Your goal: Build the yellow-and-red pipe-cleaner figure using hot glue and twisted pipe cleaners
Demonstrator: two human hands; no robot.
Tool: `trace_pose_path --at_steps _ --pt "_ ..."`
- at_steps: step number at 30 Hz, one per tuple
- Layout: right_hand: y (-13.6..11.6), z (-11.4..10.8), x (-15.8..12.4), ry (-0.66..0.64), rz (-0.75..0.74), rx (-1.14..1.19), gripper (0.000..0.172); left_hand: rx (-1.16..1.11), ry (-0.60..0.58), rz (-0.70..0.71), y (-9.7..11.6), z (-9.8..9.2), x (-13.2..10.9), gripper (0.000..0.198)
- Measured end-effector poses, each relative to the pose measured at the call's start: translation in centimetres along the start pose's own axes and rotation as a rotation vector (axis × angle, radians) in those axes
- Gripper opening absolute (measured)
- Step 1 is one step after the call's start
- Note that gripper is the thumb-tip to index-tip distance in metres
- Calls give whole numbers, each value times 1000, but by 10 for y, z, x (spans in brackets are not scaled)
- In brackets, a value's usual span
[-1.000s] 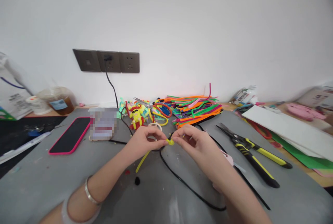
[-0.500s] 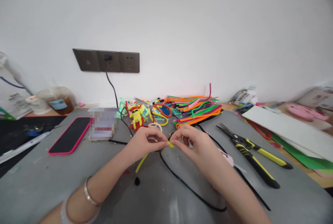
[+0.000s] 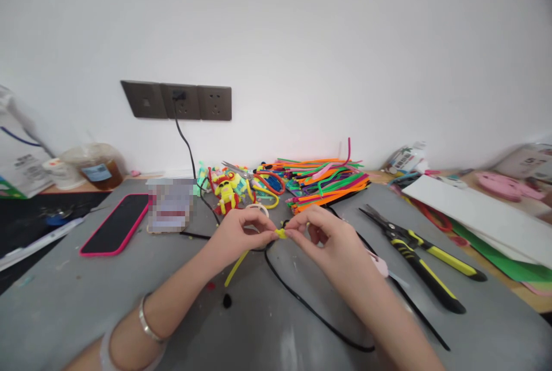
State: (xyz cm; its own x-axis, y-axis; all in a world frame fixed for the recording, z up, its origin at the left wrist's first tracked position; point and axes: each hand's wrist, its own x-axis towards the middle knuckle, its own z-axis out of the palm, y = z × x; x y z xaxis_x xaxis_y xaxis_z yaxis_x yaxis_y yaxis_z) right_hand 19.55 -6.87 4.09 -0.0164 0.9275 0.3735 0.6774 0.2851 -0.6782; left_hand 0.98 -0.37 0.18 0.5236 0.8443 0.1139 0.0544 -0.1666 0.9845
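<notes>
Both hands meet above the grey mat [image 3: 86,302], pinching one yellow pipe cleaner [image 3: 281,234]. My left hand [image 3: 239,236] is closed on it with thumb and fingertips, and the cleaner's long tail [image 3: 236,267] hangs down to the mat below that hand. My right hand [image 3: 325,238] pinches the small curled yellow end from the other side. A black cable [image 3: 310,310] loops on the mat under the hands.
A heap of coloured pipe cleaners [image 3: 323,181] and small yellow and red figures [image 3: 226,192] lie behind the hands. Yellow-handled pliers [image 3: 414,250] lie to the right, a pink-cased phone [image 3: 116,224] to the left. White and green sheets [image 3: 483,221] cover the far right.
The fingertips have shifted slightly around the yellow curl, which sits a little higher. The arms and everything on the mat have stayed in place.
</notes>
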Motion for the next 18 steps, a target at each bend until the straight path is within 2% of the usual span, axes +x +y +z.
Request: trace_pose_path --at_steps 12,18 --pt "-6 4 4 -57 -31 -72 11 -20 3 17 5 2 -1 14" --pt "-4 -2 5 58 22 25 13 -42 18 34 6 1 -1 15"
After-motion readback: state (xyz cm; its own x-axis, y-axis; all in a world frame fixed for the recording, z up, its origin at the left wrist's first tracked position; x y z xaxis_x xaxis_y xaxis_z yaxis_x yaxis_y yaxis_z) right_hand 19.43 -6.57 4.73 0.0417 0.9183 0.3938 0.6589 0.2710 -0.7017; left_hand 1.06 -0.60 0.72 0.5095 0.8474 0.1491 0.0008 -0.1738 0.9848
